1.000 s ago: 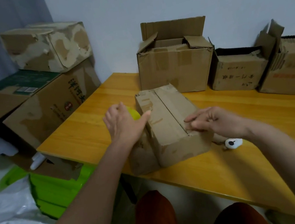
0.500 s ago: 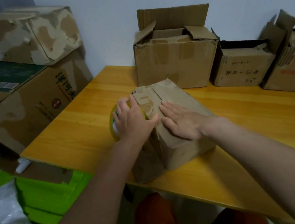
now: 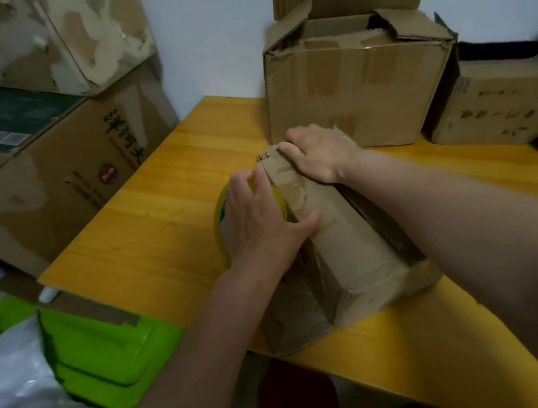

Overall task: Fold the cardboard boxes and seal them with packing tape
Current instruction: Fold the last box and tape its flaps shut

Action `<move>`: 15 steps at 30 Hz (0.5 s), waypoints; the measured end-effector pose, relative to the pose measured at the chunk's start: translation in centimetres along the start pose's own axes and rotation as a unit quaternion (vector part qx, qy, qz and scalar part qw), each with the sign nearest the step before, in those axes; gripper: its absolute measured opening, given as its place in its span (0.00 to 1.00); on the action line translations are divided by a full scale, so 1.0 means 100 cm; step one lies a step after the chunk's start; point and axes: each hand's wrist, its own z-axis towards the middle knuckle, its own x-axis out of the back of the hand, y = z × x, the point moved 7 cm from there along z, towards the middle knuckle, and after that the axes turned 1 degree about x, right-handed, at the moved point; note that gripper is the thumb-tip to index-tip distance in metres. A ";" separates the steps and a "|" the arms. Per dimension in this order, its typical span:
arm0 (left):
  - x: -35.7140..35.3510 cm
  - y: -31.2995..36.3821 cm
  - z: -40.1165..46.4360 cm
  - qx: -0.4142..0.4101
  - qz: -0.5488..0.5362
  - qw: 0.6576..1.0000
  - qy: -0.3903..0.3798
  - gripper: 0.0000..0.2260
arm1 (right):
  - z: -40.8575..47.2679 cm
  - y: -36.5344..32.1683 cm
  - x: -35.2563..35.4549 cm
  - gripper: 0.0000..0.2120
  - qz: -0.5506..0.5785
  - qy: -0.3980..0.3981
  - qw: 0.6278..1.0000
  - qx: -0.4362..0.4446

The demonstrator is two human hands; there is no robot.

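Both hands [image 3: 318, 157] at box [image 3: 351, 237] far edge.

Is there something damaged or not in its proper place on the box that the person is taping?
Yes. The small box under the hands overhangs the near edge of the table, and its near end looks crumpled and torn. The top flaps gape apart along the right side, showing a dark gap. The box on the stack at upper left has its surface peeled in patches.

dim, even indoor light | soft motion blur | wide-angle edge distortion
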 end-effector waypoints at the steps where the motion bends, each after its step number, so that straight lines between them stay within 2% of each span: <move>1: -0.001 -0.001 0.000 0.002 0.001 1.000 -0.001 0.48 | 0.005 0.000 -0.003 0.20 -0.007 -0.012 1.000 -0.006; 5: -0.003 -0.004 0.001 0.008 0.002 1.000 -0.010 0.49 | 0.019 0.002 -0.010 0.30 -0.029 -0.035 0.998 -0.034; 9: -0.005 -0.006 0.002 0.020 0.000 0.999 -0.029 0.50 | 0.005 -0.004 -0.010 0.30 -0.020 -0.093 0.996 0.003; 12: -0.004 -0.006 0.004 0.026 -0.015 0.999 -0.032 0.49 | -0.051 0.000 0.001 0.30 0.036 -0.077 0.996 0.029; 15: -0.001 -0.005 0.003 0.034 -0.018 0.999 -0.027 0.50 | -0.140 -0.003 0.017 0.34 0.034 -0.031 0.995 0.089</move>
